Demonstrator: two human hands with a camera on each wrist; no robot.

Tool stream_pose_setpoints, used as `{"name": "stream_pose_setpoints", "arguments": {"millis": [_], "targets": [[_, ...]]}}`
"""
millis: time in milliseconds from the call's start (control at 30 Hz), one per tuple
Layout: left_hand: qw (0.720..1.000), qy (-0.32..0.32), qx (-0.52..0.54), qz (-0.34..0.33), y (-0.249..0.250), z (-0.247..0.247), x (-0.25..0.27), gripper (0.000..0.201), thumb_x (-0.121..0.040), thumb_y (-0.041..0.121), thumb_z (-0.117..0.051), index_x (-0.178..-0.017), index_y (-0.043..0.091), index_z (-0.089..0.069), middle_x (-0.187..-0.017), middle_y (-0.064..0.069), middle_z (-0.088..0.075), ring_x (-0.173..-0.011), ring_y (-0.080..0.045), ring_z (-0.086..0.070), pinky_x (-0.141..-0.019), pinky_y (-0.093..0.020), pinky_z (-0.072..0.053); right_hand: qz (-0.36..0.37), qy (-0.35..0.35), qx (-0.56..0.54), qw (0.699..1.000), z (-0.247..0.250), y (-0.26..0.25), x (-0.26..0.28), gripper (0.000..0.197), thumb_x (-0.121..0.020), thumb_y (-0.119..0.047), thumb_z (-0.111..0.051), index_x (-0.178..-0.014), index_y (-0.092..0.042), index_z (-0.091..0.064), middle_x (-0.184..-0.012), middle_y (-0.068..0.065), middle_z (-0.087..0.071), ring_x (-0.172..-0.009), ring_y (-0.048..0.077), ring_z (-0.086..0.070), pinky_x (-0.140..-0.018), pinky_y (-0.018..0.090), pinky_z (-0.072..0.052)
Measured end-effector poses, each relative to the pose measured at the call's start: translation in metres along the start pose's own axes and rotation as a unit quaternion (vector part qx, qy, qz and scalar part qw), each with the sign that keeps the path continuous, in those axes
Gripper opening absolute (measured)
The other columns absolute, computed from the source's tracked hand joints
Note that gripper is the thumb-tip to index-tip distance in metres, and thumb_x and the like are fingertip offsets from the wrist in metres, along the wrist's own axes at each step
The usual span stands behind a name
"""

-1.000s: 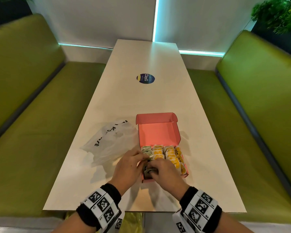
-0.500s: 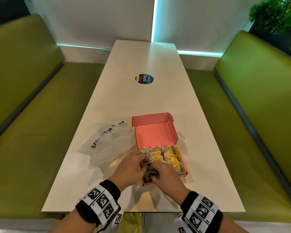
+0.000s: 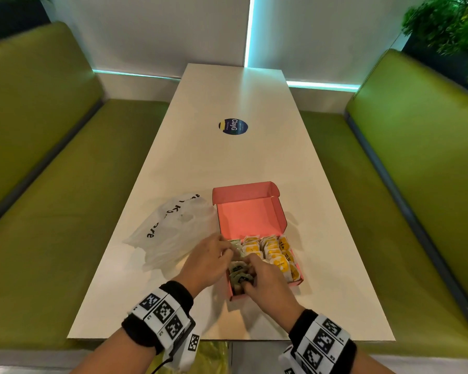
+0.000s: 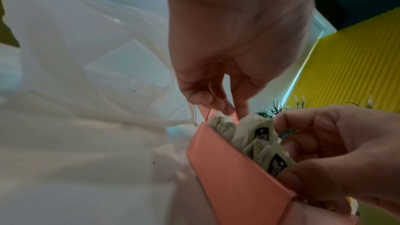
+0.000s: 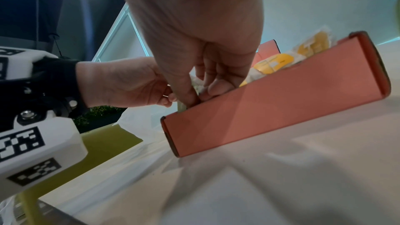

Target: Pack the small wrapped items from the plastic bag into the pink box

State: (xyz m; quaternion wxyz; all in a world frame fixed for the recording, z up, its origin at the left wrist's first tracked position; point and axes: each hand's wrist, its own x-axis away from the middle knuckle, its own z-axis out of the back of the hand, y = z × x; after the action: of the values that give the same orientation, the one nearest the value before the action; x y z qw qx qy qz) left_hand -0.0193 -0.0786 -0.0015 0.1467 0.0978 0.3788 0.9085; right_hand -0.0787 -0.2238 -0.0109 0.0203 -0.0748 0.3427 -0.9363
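We see a long white table (image 3: 235, 163) running away from us between two green benches (image 3: 52, 171), with a round dark sticker (image 3: 233, 126) lying on its middle. Near our edge a crumpled white plastic bag (image 3: 170, 230) lies flat, just left of a pink box (image 3: 250, 214) whose lid stands open toward the far end. The box's right and middle rows are filled with yellow wrapped packets (image 3: 277, 255) standing on edge. The left row holds pale green wrapped packets (image 4: 253, 136) with dark labels, crowded and tilted at the near corner. Our left hand (image 3: 208, 261) reaches over the box's left wall, its fingers curled down onto the green packets farther back in that row; we cannot tell whether it grips one. Our right hand (image 3: 265, 282) sits at the near left corner, thumb and fingers curled around a green packet, pinching it inside the box. Both wrists wear black bands with checkered white markers (image 3: 164, 314).
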Motion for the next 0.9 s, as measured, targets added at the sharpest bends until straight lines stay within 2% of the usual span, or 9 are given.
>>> {"name": "stream_pose_setpoints", "arguments": {"millis": [100, 167, 233, 333, 400, 533, 600, 700, 900], "targets": [[0.998, 0.049, 0.004, -0.024, -0.004, -0.003, -0.001, 0.028, -0.086, 0.012, -0.059, -0.112, 0.020, -0.066, -0.099, 0.004, -0.055, -0.079, -0.007, -0.053, -0.079, -0.024, -0.043, 0.006, 0.009, 0.009, 1.000, -0.001, -0.001, 0.000, 0.032, -0.078, -0.007, -0.060, -0.109, -0.013, -0.054, -0.097, 0.007, -0.066, -0.082, 0.018, -0.057, -0.064, 0.021, -0.035], [0.998, 0.035, -0.038, -0.042, -0.005, -0.007, 0.002, 0.042, -0.084, 0.018, -0.064, -0.125, 0.022, -0.056, -0.111, 0.003, -0.054, -0.093, -0.013, -0.058, -0.082, -0.030, -0.047, 0.015, 0.022, 0.012, 1.000, -0.002, -0.002, 0.001, 0.031, -0.077, -0.007, -0.060, -0.107, -0.012, -0.056, -0.098, 0.007, -0.065, -0.086, 0.020, -0.058, -0.065, 0.021, -0.032], [0.994, 0.046, -0.085, -0.043, -0.004, -0.009, 0.005, 0.048, -0.083, 0.025, -0.066, -0.129, 0.023, -0.052, -0.117, 0.002, -0.051, -0.098, -0.019, -0.060, -0.075, -0.032, -0.049, 0.026, 0.033, 0.015, 0.999, -0.004, -0.001, 0.002, 0.031, -0.075, -0.006, -0.060, -0.106, -0.012, -0.057, -0.101, 0.006, -0.063, -0.092, 0.020, -0.057, -0.067, 0.021, -0.031], [0.988, 0.061, -0.139, -0.043, -0.003, -0.008, 0.006, 0.048, -0.080, 0.031, -0.068, -0.126, 0.023, -0.055, -0.120, 0.001, -0.048, -0.091, -0.019, -0.060, -0.060, -0.025, -0.039, 0.034, 0.045, 0.023, 0.998, -0.007, 0.001, 0.005, 0.029, -0.075, -0.007, -0.062, -0.104, -0.011, -0.060, -0.103, 0.001, -0.045, -0.092, 0.015, -0.049, -0.069, 0.018, -0.029], [0.982, 0.036, -0.179, -0.053, -0.002, -0.007, 0.006, 0.051, -0.078, 0.034, -0.069, -0.126, 0.024, -0.054, -0.125, 0.001, -0.045, -0.093, -0.018, -0.058, -0.058, -0.024, -0.035, 0.045, 0.051, 0.010, 0.998, -0.007, 0.003, 0.005, 0.025, -0.073, -0.005, -0.062, -0.097, -0.009, -0.062, -0.103, -0.001, -0.037, -0.088, 0.010, -0.043, -0.069, 0.014, -0.029], [0.976, -0.004, -0.212, -0.054, 0.000, -0.006, 0.004, 0.054, -0.077, 0.036, -0.068, -0.127, 0.024, -0.050, -0.129, 0.006, -0.042, -0.098, -0.016, -0.057, -0.059, -0.024, -0.034, 0.058, 0.030, 0.006, 0.998, -0.007, 0.005, 0.002, 0.019, -0.071, -0.002, -0.061, -0.088, -0.007, -0.060, -0.101, 0.003, -0.051, -0.085, 0.011, -0.049, -0.069, 0.016, -0.031], [0.978, -0.003, -0.203, -0.041, 0.000, -0.008, 0.002, 0.043, -0.076, 0.034, -0.067, -0.116, 0.024, -0.053, -0.122, 0.009, -0.045, -0.094, -0.015, -0.056, -0.058, -0.024, -0.032, 0.057, 0.018, 0.021, 0.998, -0.007, 0.005, 0.001, 0.017, -0.071, -0.004, -0.059, -0.088, -0.009, -0.058, -0.096, 0.004, -0.056, -0.084, 0.017, -0.052, -0.067, 0.022, -0.033], [0.984, -0.007, -0.176, -0.012, 0.000, -0.012, 0.000, 0.032, -0.074, 0.029, -0.066, -0.103, 0.025, -0.054, -0.109, 0.009, -0.053, -0.093, -0.017, -0.057, -0.060, -0.026, -0.034, 0.055, 0.004, 0.031, 0.998, -0.006, 0.004, 0.001, 0.017, -0.072, -0.007, -0.058, -0.089, -0.011, -0.057, -0.092, 0.004, -0.060, -0.084, 0.020, -0.054, -0.065, 0.025, -0.033], [0.993, 0.011, -0.113, 0.011, 0.002, -0.009, -0.002, 0.026, -0.074, 0.020, -0.061, -0.098, 0.026, -0.054, -0.092, 0.010, -0.061, -0.085, -0.017, -0.059, -0.060, -0.025, -0.036, 0.062, -0.030, 0.046, 0.997, -0.005, 0.003, 0.000, 0.031, -0.072, -0.008, -0.054, -0.101, -0.016, -0.059, -0.103, 0.003, -0.062, -0.093, 0.023, -0.057, -0.074, 0.034, -0.044]]}}
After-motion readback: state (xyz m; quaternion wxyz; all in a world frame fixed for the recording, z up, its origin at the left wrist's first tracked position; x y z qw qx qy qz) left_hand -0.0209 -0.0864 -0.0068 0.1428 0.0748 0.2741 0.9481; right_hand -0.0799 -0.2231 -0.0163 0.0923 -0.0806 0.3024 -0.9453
